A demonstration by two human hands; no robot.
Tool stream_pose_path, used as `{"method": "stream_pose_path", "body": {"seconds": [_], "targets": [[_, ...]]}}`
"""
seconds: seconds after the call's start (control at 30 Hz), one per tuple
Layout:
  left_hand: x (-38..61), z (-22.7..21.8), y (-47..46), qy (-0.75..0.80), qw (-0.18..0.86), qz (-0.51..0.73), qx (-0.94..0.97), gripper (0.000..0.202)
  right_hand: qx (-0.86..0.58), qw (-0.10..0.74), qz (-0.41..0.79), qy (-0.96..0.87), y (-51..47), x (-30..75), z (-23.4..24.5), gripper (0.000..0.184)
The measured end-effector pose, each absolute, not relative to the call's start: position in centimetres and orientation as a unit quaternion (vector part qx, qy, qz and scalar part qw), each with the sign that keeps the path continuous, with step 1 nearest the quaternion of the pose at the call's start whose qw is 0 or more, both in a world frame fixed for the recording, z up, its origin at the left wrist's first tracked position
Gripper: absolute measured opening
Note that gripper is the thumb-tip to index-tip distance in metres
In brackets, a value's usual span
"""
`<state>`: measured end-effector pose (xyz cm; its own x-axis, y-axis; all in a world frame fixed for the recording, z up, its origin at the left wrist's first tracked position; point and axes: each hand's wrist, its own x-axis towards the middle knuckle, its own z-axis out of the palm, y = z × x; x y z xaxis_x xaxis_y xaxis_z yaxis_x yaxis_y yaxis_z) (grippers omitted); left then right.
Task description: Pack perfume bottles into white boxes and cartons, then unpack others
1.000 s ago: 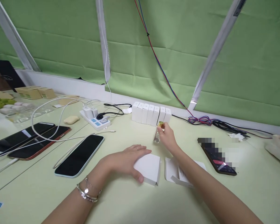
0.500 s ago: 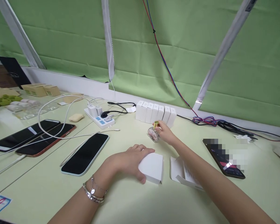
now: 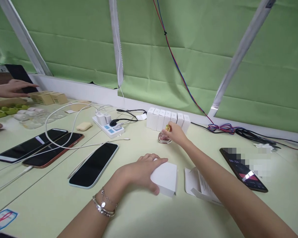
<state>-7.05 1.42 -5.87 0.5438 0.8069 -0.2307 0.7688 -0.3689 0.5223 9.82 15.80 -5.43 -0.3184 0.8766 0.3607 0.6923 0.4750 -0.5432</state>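
Note:
My right hand [image 3: 175, 133] pinches the gold cap of a round clear glass bottle that looks like a perfume bottle [image 3: 165, 138]. The bottle is at the table surface in front of the row of white boxes [image 3: 161, 119]; I cannot tell whether it touches the table. My left hand [image 3: 144, 173] grips a small white box [image 3: 165, 177] lying on the table, thumb at its near side and fingers over the far edge. Just right of that box lies an opened white carton [image 3: 192, 181] with its flaps spread, partly hidden under my right forearm.
Several phones lie to the left, the nearest a pale-cased phone [image 3: 95, 165], with white cables across them. A power strip [image 3: 110, 127] stands behind. Another phone [image 3: 245, 172] lies at right, near bundled black cables [image 3: 253, 137]. Another person's hand [image 3: 12, 88] reaches over boxes at far left.
My right hand has turned the bottle more upright and brought it a little closer to the row of boxes. At far left another person's hand has come into view. My left hand stays put.

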Motion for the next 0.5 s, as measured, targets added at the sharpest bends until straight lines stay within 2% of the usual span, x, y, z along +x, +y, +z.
{"method": "stream_pose_path", "body": {"seconds": [0.1,0.3,0.37,0.43,0.5], "targets": [[-7.1,-5.7,1.4,0.475,0.297,0.033,0.828,0.095,-0.514,0.305,0.139,-0.789,15.7,9.5,-5.3,0.024],[-8.0,-5.7,1.7,0.509,0.272,0.055,0.815,0.092,-0.496,0.262,0.141,-0.816,10.5,16.1,-3.2,0.049],[-8.2,-6.0,2.0,0.532,0.262,0.066,0.803,0.091,-0.465,0.188,0.155,-0.851,7.5,20.7,-3.0,0.056],[-8.2,-6.4,2.4,0.556,0.254,0.074,0.788,0.091,-0.439,0.093,0.18,-0.876,4.7,25.2,-3.7,0.074],[-7.8,-6.6,2.7,0.583,0.234,0.079,0.774,0.087,-0.456,0.065,0.185,-0.868,2.3,28.4,-5.0,0.088]]}}
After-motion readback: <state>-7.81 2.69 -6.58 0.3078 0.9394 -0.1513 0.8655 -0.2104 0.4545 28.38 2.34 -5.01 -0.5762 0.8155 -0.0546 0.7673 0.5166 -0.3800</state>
